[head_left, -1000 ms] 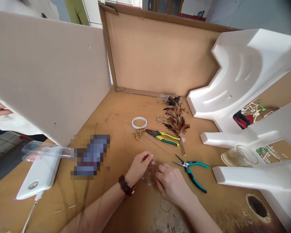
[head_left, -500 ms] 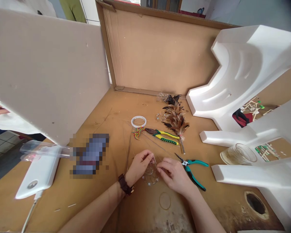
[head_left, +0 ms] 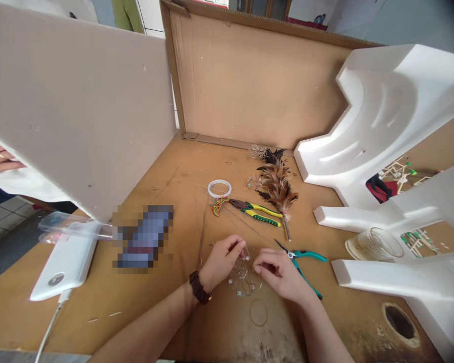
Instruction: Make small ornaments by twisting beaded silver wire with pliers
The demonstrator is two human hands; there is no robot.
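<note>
My left hand (head_left: 227,254), with a dark watch on its wrist, pinches the top of a thin wire piece with clear beads (head_left: 242,282). That piece hangs in loops between my hands. My right hand (head_left: 274,269) is closed just right of it, fingertips together; whether a fine wire is between them is too small to tell. Teal-handled pliers (head_left: 306,255) lie partly behind my right hand. Further back are yellow-green pliers (head_left: 261,214), a white ring (head_left: 219,188) with colourful threads, and a bundle of brown feathers (head_left: 276,179).
A white power bank (head_left: 62,267) and a blurred phone-like object (head_left: 146,237) lie left. White moulded foam (head_left: 378,106) and a glass (head_left: 374,243) stand right. Cardboard (head_left: 257,80) closes the back. Another person's hand (head_left: 0,159) shows far left.
My right fingertips have moved slightly away from the beaded wire. My left hand has lifted and turned a little, still pinching it. The whole view has shifted slightly.
</note>
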